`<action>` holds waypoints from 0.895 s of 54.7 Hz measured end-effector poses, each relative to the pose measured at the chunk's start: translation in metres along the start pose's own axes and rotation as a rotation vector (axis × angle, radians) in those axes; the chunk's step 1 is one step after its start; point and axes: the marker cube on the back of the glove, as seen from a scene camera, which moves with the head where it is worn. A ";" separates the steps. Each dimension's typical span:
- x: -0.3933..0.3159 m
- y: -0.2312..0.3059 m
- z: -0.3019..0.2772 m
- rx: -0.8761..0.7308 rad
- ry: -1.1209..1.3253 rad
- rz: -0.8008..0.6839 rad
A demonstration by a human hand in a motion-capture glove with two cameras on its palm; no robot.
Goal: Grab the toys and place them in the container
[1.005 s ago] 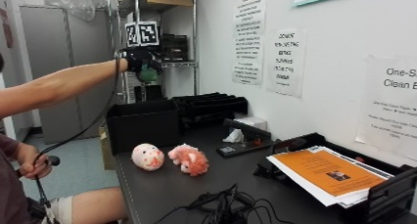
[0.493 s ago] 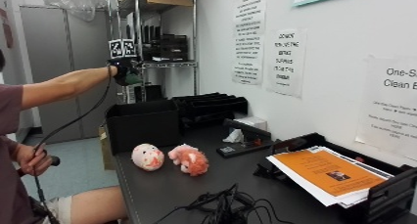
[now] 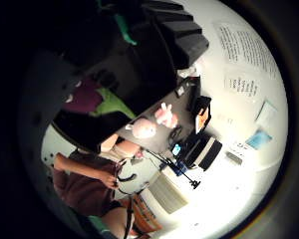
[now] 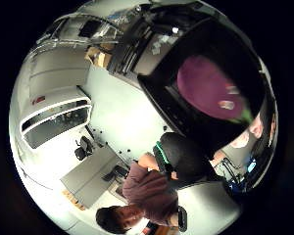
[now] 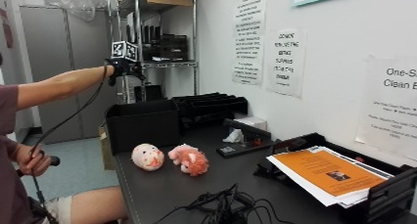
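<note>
My gloved right hand [image 5: 124, 69] hangs in the air at the end of an outstretched arm, above and just left of the black container [image 5: 143, 126] at the table's far left end. Its fingers look relaxed and nothing shows in them. Inside the container [image 4: 186, 122] lies a purple toy with a green stem [image 4: 210, 90], which also shows in the little finger side view as purple toy [image 3: 87, 97]. On the table in front of the container sit a pale pink round plush [image 5: 148, 157] and a pink-orange plush [image 5: 190, 159], side by side.
Black stacked trays [image 5: 212, 106] stand behind the container against the wall. A tissue pack [image 5: 233, 135], a paper tray with an orange sheet [image 5: 329, 172] and a tangle of cables [image 5: 224, 209] take up the table's right and front. A metal shelf [image 5: 163, 48] stands behind.
One second ago a green-tipped toy hung under the hand. The hand has since drifted slightly left and lower, and no toy shows in it now; the purple toy lies in the container.
</note>
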 end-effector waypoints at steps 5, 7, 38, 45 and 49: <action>0.021 0.012 -0.008 0.045 0.016 -0.021; 0.032 0.018 -0.012 0.058 0.018 -0.016; 0.245 0.061 0.043 -0.001 -0.126 0.300; 0.292 0.048 0.114 -0.095 -0.142 0.324; 0.312 0.036 0.158 -0.156 -0.142 0.338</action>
